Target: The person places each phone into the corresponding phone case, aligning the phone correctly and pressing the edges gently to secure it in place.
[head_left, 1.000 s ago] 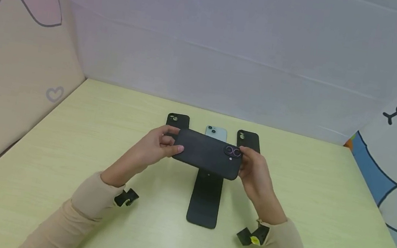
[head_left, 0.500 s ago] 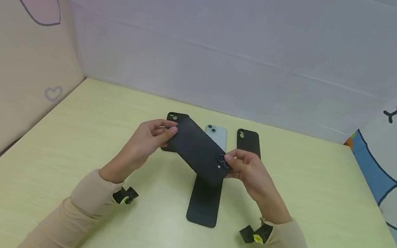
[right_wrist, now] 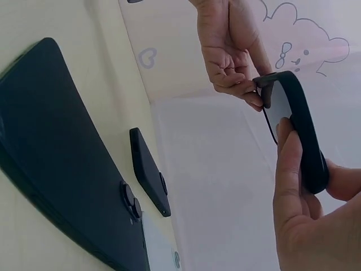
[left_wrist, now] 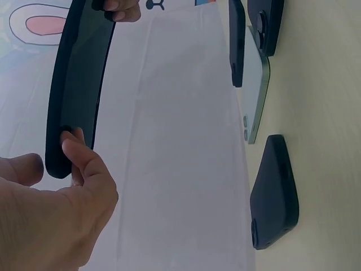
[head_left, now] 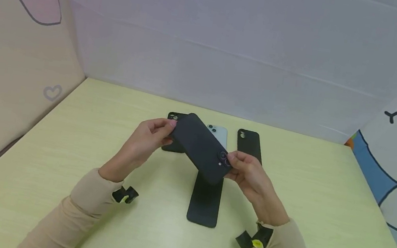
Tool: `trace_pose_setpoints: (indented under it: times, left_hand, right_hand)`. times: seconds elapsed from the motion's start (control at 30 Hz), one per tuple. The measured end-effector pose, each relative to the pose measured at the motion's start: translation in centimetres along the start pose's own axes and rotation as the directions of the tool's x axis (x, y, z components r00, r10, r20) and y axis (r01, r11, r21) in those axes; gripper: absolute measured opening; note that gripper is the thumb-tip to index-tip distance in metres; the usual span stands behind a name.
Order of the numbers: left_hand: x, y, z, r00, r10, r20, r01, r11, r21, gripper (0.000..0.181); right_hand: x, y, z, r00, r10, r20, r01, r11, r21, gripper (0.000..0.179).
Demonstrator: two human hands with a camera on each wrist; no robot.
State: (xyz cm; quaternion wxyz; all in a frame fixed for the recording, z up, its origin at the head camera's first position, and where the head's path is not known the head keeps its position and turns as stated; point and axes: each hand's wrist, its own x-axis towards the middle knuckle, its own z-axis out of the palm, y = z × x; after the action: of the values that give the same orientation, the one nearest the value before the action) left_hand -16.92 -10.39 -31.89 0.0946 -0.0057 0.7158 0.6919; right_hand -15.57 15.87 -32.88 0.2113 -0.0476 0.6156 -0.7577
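In the head view a phone in a black case [head_left: 197,143] is held above the table, tilted with its left end higher, camera side towards me. My left hand [head_left: 144,142] pinches the upper left end, thumb on its edge. My right hand [head_left: 253,180] grips the camera end, thumb beside the lenses. In the left wrist view the left fingers [left_wrist: 87,161] curl over the dark screen side. The right wrist view has the right fingers [right_wrist: 290,158] on that same side, with the left hand [right_wrist: 234,56] at the far end.
On the table [head_left: 93,219] below lies another black phone [head_left: 204,205], back up. Behind it are a light blue phone [head_left: 221,135] and two black phone cases, one to the left [head_left: 172,146] and one to the right [head_left: 250,144]. Walls enclose the back and sides.
The held phone has turned from nearly level to a slant, left end up and camera end down. My left hand has risen slightly; my right hand has shifted left and down.
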Motion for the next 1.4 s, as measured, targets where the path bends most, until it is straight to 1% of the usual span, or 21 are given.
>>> trace_pose_setpoints:
  times: [0.1, 0.2, 0.27, 0.33, 0.43, 0.5, 0.6, 0.67, 0.73, 0.8, 0.9, 0.93, 1.03, 1.13, 1.23, 1.3, 1.4]
  left_hand:
    - [-0.1, -0.1, 0.2, 0.999, 0.017, 0.05, -0.017, 1.0, -0.004, 0.037]
    - [-0.2, -0.2, 0.4, 0.996, 0.044, 0.071, -0.044, 0.999, 0.001, 0.038]
    - [-0.2, -0.3, 0.4, 0.997, 0.056, 0.057, -0.056, 0.998, -0.004, 0.038]
    - [-0.3, -0.2, 0.5, 0.998, 0.055, 0.038, -0.055, 0.999, -0.004, 0.039]
    - [-0.3, -0.2, 0.5, 0.999, 0.04, 0.016, -0.039, 0.999, -0.015, 0.041]
    - [-0.3, -0.1, 0.5, 1.0, 0.031, 0.007, -0.031, 0.999, -0.021, 0.042]
    - [-0.3, -0.1, 0.4, 1.0, 0.028, 0.002, -0.028, 0.999, -0.019, 0.04]
    - [-0.3, -0.1, 0.4, 1.0, 0.029, 0.006, -0.029, 0.999, -0.015, 0.037]
    - [-0.2, -0.2, 0.4, 0.999, 0.029, 0.014, -0.029, 1.0, -0.012, 0.035]
    - [-0.2, -0.2, 0.5, 0.999, 0.028, 0.025, -0.027, 0.999, -0.019, 0.034]
    - [-0.1, -0.4, 0.6, 0.999, 0.026, 0.042, -0.025, 0.999, -0.033, 0.036]
    - [-0.2, -0.4, 0.6, 0.999, 0.025, 0.046, -0.023, 0.999, -0.044, 0.037]
    - [-0.2, -0.5, 0.8, 0.997, 0.027, 0.074, -0.023, 0.998, -0.062, 0.04]
    - [-0.4, -0.6, 1.2, 0.991, 0.033, 0.129, -0.03, 0.999, -0.031, 0.039]
    - [-0.7, -0.6, 1.8, 0.981, 0.027, 0.19, -0.035, 0.999, 0.041, 0.037]
    - [-1.1, -0.6, 2.4, 0.977, 0.013, 0.214, -0.033, 0.996, 0.088, 0.035]
    - [-1.5, -0.7, 3.1, 0.972, 0.004, 0.237, -0.033, 0.992, 0.121, 0.035]
  right_hand:
    - [-0.2, 0.0, 0.2, 1.0, -0.014, -0.003, 0.014, 0.999, 0.032, 0.023]
    - [-0.3, 0.0, 0.2, 0.999, -0.039, 0.014, 0.039, 0.999, 0.035, 0.021]
    - [-0.3, 0.0, 0.3, 0.998, -0.053, 0.03, 0.052, 0.998, 0.022, 0.019]
    - [-0.4, -0.1, 0.4, 0.997, -0.059, 0.052, 0.059, 0.998, -0.001, 0.016]
    - [-0.5, -0.2, 0.4, 0.995, -0.045, 0.095, 0.052, 0.996, -0.073, 0.012]
    - [-0.5, -0.2, 0.4, 0.991, -0.034, 0.129, 0.052, 0.988, -0.142, 0.008]
    - [-0.4, 0.0, 0.4, 0.983, -0.017, 0.181, 0.059, 0.972, -0.23, 0.004]
    - [-0.5, 0.1, 0.4, 0.977, -0.003, 0.215, 0.061, 0.963, -0.264, 0.008]
    - [-0.5, 0.3, 0.5, 0.965, 0.007, 0.262, 0.07, 0.956, -0.284, 0.012]
    - [-0.5, 0.4, 0.6, 0.952, -0.002, 0.306, 0.099, 0.949, -0.3, 0.016]
    - [-0.6, 0.5, 0.8, 0.938, -0.059, 0.342, 0.176, 0.93, -0.322, 0.018]
    - [-0.7, 0.5, 0.9, 0.936, -0.083, 0.343, 0.201, 0.924, -0.325, 0.019]
    - [-0.8, 0.5, 1.1, 0.936, -0.14, 0.322, 0.247, 0.915, -0.32, 0.019]
    - [-0.8, 0.5, 1.3, 0.943, -0.177, 0.281, 0.261, 0.918, -0.299, 0.018]
    - [-0.7, 0.5, 1.3, 0.957, -0.195, 0.216, 0.252, 0.928, -0.276, 0.017]
    - [-0.7, 0.5, 1.4, 0.968, -0.189, 0.164, 0.228, 0.939, -0.259, 0.016]
    - [-0.7, 0.4, 1.5, 0.981, -0.166, 0.105, 0.186, 0.956, -0.225, 0.015]
